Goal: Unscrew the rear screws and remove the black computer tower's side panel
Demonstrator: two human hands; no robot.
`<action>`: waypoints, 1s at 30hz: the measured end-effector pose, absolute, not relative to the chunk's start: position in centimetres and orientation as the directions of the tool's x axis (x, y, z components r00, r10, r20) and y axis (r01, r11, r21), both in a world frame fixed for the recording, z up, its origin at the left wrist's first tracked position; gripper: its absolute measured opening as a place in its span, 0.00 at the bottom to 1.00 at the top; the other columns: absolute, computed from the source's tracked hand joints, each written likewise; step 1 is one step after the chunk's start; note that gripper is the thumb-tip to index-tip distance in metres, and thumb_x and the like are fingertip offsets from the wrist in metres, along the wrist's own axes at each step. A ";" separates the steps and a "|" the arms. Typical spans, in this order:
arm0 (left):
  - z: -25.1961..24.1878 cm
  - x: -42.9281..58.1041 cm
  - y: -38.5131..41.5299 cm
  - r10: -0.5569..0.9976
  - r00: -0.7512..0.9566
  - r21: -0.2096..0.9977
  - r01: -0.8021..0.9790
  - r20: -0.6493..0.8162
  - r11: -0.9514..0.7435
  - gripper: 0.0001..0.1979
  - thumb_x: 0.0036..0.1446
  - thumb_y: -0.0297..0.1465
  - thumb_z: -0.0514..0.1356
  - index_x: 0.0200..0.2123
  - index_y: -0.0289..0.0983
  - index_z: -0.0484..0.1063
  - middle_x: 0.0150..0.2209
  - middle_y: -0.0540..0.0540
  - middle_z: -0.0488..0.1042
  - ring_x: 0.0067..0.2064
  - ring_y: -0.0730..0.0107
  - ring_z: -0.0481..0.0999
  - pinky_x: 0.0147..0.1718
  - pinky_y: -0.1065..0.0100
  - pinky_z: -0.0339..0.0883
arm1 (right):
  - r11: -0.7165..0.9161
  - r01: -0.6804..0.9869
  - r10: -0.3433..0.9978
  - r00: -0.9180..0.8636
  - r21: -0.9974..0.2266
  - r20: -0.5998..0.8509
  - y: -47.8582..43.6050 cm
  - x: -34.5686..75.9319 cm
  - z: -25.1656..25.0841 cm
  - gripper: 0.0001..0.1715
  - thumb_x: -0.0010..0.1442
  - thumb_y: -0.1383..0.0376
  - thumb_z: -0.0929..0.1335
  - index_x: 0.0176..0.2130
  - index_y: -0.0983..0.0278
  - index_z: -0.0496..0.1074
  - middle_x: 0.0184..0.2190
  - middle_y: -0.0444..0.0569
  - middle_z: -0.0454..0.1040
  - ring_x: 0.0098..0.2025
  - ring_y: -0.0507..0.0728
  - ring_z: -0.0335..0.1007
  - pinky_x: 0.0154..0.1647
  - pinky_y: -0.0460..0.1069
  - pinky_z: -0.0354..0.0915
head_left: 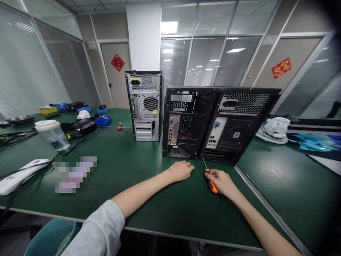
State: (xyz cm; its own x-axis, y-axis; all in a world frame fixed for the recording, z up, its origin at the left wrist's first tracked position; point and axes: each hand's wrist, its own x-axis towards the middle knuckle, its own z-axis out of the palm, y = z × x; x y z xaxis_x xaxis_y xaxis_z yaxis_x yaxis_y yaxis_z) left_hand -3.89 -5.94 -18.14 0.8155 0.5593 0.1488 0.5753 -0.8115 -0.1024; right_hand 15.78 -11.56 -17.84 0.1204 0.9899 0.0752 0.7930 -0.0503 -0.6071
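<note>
My right hand [220, 181] grips an orange-and-black screwdriver [212, 185] by its handle. The shaft slants up to the lower left corner of a black computer case [234, 137]; I cannot tell whether the tip sits in a screw. On the table just left of the screwdriver lies my left hand [182, 171], palm down and holding nothing, its fingers loosely extended. It is in front of a second black computer case [183, 142], whose rear has open bays and a port panel. The two black cases stand side by side, backs facing me.
A silver-backed computer tower [145, 121] stands left of the black cases on the green table [128, 163]. Farther left are a small orange screwdriver [119, 126], a blue tray [103, 121], a lidded plastic cup [53, 135] and a white power strip [23, 174] with cables.
</note>
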 end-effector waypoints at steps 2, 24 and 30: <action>-18.1 -3.9 -6.0 0.553 0.821 -0.113 0.569 0.145 -0.815 0.13 0.64 0.28 0.51 0.49 0.34 0.71 0.45 0.40 0.76 0.47 0.61 0.75 0.41 0.64 0.72 | -0.049 0.791 0.990 0.119 -0.610 0.074 -11.6 15.7 -17.7 0.19 0.51 0.54 0.62 0.16 0.58 0.55 0.12 0.41 0.60 0.19 0.52 0.56 0.26 0.48 0.52; -18.7 -4.0 -6.0 0.515 0.843 -0.183 0.537 0.155 -0.823 0.14 0.66 0.28 0.48 0.48 0.33 0.70 0.44 0.42 0.75 0.46 0.61 0.75 0.39 0.64 0.71 | -0.137 0.599 0.990 0.106 -0.789 -0.092 -11.7 15.7 -18.3 0.18 0.55 0.52 0.61 0.22 0.60 0.62 0.11 0.39 0.61 0.12 0.50 0.54 0.16 0.46 0.50; -18.8 -4.0 -6.1 0.507 0.846 -0.203 0.533 0.168 -0.822 0.14 0.66 0.27 0.48 0.47 0.33 0.71 0.43 0.41 0.75 0.45 0.62 0.76 0.38 0.66 0.71 | -0.324 0.044 0.946 0.011 -0.945 -0.324 -12.6 15.0 -17.4 0.14 0.56 0.57 0.65 0.37 0.65 0.70 0.18 0.44 0.70 0.15 0.52 0.65 0.14 0.45 0.58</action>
State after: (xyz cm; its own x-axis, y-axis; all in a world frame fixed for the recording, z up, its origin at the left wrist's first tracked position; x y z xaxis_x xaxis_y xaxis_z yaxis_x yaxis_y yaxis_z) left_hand -3.97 -6.07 -18.80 0.8455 0.5069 0.1678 0.5328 -0.8215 -0.2029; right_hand 15.04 -12.57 -17.43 0.0105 0.9460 -0.3241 0.0445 -0.3242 -0.9449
